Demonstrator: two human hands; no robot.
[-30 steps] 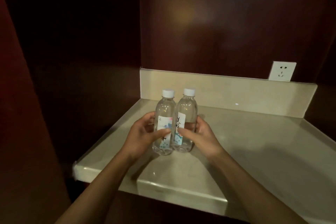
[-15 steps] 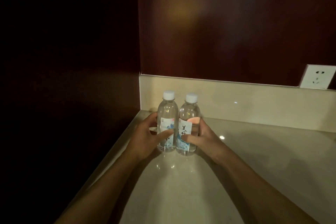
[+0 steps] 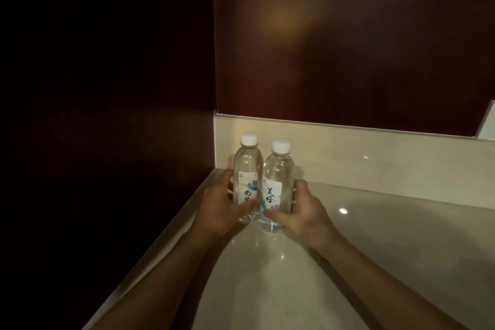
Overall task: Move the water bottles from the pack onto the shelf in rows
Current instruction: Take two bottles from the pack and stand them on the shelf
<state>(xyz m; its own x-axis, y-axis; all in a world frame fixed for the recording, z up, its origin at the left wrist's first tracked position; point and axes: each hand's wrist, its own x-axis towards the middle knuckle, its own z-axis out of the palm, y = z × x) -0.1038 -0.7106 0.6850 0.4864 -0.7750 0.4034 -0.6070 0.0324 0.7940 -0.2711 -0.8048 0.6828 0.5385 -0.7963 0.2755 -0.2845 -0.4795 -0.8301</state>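
Near the back left corner of the shelf, two water bottles stand upright and touching, closer to the backsplash than half a second ago. Left hand grasps the left bottle, thumb across its label. Right hand grasps the right bottle likewise. Both grips are unchanged. Wall socket now sits mostly out of frame at the right edge.

Both water bottles, the left bottle and the right bottle, were of clear, glossy plastic with matt white screw caps and smooth paper-like labels. The shelf had a polished, cream, stone-like surface that mirrored light spots. The far wall panel looked like dark, glossy lacquered wood.
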